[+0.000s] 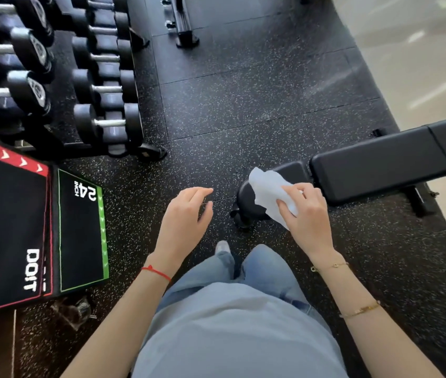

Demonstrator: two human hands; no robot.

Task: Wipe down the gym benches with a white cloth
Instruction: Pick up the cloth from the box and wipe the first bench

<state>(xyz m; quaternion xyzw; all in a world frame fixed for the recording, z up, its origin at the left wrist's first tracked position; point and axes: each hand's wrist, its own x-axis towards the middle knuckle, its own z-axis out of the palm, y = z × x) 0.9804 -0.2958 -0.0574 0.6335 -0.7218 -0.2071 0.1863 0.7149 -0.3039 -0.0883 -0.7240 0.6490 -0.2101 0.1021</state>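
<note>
A black padded gym bench (380, 165) stretches from the centre to the right edge, with a round black foot roller (245, 196) at its near end. My right hand (308, 214) pinches a crumpled white cloth (267, 188) and holds it over the roller and the bench's short seat pad (292, 170). Whether the cloth touches the pad I cannot tell. My left hand (183, 222) hovers above the floor left of the roller, fingers loosely curled, holding nothing.
A dumbbell rack (80, 77) fills the upper left. Black plyo boxes (39, 230) with red and green trim stand at the left. Another bench frame (182, 20) sits at the top. Speckled rubber flooring (243, 105) lies ahead; pale floor (421, 64) at right.
</note>
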